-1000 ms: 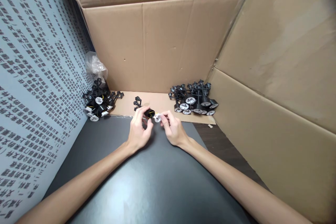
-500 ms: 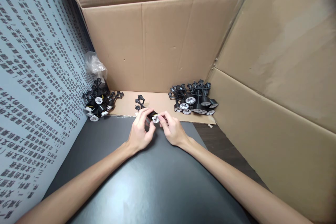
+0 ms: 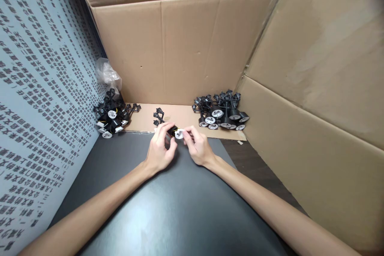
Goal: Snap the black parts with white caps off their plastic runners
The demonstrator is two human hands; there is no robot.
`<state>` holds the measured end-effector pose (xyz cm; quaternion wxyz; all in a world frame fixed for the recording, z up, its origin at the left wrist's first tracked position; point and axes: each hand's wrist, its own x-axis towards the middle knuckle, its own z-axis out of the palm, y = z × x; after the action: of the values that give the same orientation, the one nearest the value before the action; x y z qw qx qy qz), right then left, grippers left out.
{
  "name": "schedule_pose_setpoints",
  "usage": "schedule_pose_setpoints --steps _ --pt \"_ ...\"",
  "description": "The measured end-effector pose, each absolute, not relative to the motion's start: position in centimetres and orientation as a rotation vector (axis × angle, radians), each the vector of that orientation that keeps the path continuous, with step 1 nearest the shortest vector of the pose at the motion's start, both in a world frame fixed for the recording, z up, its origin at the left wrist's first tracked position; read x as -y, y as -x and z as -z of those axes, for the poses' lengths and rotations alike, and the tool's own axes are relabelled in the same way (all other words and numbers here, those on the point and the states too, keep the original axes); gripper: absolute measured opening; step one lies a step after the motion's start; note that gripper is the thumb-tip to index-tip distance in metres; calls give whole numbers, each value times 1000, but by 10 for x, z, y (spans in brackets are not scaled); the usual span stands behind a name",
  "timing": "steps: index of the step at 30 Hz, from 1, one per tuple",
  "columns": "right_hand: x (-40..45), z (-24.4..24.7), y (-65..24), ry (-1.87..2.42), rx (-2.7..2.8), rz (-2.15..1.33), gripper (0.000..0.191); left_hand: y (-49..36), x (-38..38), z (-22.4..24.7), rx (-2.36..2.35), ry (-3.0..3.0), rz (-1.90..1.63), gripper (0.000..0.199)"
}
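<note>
**A:** What are the hands on?

**B:** The left hand point(image 3: 160, 153) is curled over a black branched fitting point(image 3: 173, 131), fingers closed around its barrel, with a thin line of yellow wire showing. The branched head point(image 3: 159, 117) sticks up past the fingertips. The right hand point(image 3: 198, 149) pinches a white disc point(image 3: 179, 134) right at the end of that barrel. Whether the disc is seated there, I can't tell; the fingers cover the join.

**A:** What's different from the earlier frame?

**B:** A second ago the hands stood further apart, with more of the barrel bare between them. Now they've closed in, nearly touching, and the left hand covers most of the barrel. Against the frame just before, there's hardly any change.

**A:** Where is the fitting?

**B:** It's held just above the front edge of a cardboard sheet point(image 3: 180, 117), where that meets the dark tabletop point(image 3: 168, 212), midway between two piles.

**A:** And those piles?

**B:** Both are black fittings with white discs. The left pile point(image 3: 112, 115) sits against a printed wall panel point(image 3: 45, 88), beneath a clear plastic bag point(image 3: 107, 73). The right pile point(image 3: 222, 113) lies near a cardboard box wall point(image 3: 315, 88).
</note>
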<state>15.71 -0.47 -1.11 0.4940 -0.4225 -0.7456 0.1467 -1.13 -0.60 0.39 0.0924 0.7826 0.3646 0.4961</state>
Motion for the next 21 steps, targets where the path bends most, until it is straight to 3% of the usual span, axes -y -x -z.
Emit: schedule_pose_setpoints --steps 21 --pt "11 8 -158 887 1848 -309 23 12 6 -6 -1095 -2252 -1551 39"
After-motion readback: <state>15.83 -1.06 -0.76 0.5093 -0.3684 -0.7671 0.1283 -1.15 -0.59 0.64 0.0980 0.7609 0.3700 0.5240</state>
